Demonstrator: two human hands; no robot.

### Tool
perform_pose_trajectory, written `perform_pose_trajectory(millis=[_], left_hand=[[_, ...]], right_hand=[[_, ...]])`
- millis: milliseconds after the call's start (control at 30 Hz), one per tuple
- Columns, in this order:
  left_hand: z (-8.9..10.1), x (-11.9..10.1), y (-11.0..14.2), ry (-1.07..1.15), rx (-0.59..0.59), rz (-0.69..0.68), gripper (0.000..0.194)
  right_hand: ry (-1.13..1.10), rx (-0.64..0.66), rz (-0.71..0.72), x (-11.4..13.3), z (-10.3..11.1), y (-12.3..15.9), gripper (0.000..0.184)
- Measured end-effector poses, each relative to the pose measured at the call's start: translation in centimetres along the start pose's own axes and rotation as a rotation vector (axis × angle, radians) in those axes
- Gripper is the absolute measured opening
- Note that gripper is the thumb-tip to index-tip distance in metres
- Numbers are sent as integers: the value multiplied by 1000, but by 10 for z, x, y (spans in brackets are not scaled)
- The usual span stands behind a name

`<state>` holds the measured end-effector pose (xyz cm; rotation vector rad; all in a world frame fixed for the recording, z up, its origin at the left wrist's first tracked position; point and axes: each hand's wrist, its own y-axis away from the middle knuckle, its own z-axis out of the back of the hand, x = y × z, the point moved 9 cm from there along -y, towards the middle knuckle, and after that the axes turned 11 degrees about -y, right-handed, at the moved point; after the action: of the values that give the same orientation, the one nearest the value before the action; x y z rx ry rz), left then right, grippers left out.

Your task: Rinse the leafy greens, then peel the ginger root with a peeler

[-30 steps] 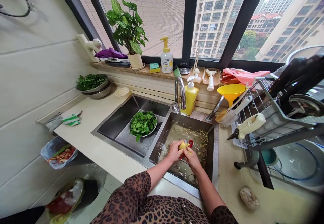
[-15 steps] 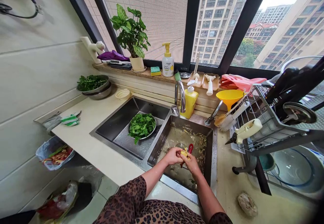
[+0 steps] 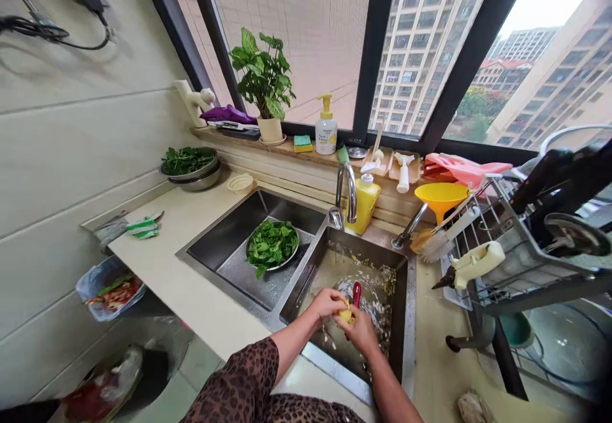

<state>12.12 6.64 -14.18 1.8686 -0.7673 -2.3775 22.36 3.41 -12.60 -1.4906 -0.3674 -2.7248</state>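
Over the right sink basin [image 3: 404, 321], both hands meet around a small yellow piece that looks like peeled ginger [image 3: 345, 313]. The fingers of my left hand [image 3: 329, 303] are closed on it from the left. Against its right side is my right hand [image 3: 359, 330], also closed, with a red-handled tool [image 3: 357, 292] sticking up beside the fingers; its working end is hidden. Cloudy water beneath carries pale scraps [image 3: 386, 279] and ripples around the hands. A bowl of green leaves [image 3: 272, 244] sits in the left basin [image 3: 224, 267].
Behind the basins rise the faucet [image 3: 351, 193] and a yellow pump bottle [image 3: 364, 203]. A dish rack [image 3: 521, 264] with utensils crowds the right side. More greens fill stacked bowls [image 3: 194, 184] at the back left. A lumpy brown piece [image 3: 473, 407] lies on the right counter.
The view has shifted slightly, so most things appear lower and further right. Ripples and splashes have spread on the water around the hands. Both hands still hold the yellow piece together.
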Motion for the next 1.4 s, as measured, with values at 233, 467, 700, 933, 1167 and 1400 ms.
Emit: perform_pose_trajectory(millis=[233, 467, 700, 933, 1167, 1400], left_hand=[[-2, 6, -6, -124, -37, 19, 21], [0, 0, 0, -235, -47, 25, 15], [8, -13, 5, -454, -155, -27, 15], [10, -14, 7, -415, -167, -5, 15], [-2, 1, 0, -169, 90, 45, 24], [-7, 8, 1, -65, 166, 57, 24]], right_hand=[[366, -36, 18, 12, 5, 6, 27], [436, -3, 30, 17, 2, 8, 24], [512, 43, 4, 14, -1, 7, 23], [522, 66, 0, 15, -2, 7, 25], [175, 124, 3, 3, -5, 0, 33], [202, 161, 28, 10, -8, 3, 29]])
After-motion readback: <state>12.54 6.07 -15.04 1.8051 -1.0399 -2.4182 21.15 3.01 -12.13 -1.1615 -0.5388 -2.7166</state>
